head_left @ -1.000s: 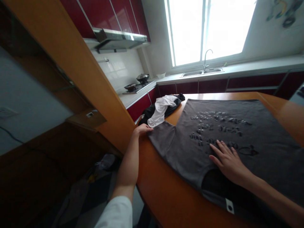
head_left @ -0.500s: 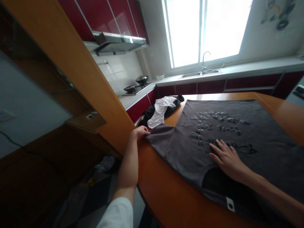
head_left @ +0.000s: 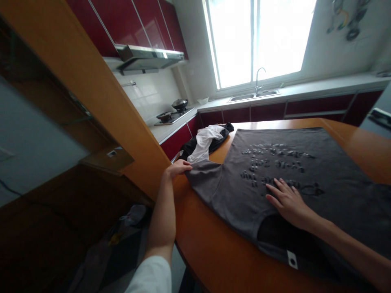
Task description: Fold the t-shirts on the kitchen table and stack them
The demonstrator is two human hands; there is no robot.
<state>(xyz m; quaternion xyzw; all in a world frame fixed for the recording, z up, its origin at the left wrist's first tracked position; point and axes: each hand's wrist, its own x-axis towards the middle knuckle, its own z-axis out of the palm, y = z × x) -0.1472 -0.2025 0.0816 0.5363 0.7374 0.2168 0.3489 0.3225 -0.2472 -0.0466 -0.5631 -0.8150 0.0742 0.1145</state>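
Observation:
A dark grey T-shirt (head_left: 241, 195) with black lettering lies spread on the orange-brown wooden table (head_left: 198, 228), its neck opening toward me. At the left, my left hand (head_left: 179, 166) pinches the edge of the sleeve near the table's rim. My right hand (head_left: 288, 202) rests flat on the shirt, over the lower lettering and above the neckline, with its fingers apart. A white label with a dark dot (head_left: 292, 259) shows at the collar.
Beyond the sleeve lies a heap of white cloth (head_left: 205, 142) and black cloth (head_left: 190, 147). A wooden post (head_left: 122, 110) stands left. Farther back are a stove (head_left: 174, 117) with pans, a sink (head_left: 255, 96) and a window.
The view has shifted slightly, so the room and table sit a little differently in the frame. Both hands keep their places on the shirt.

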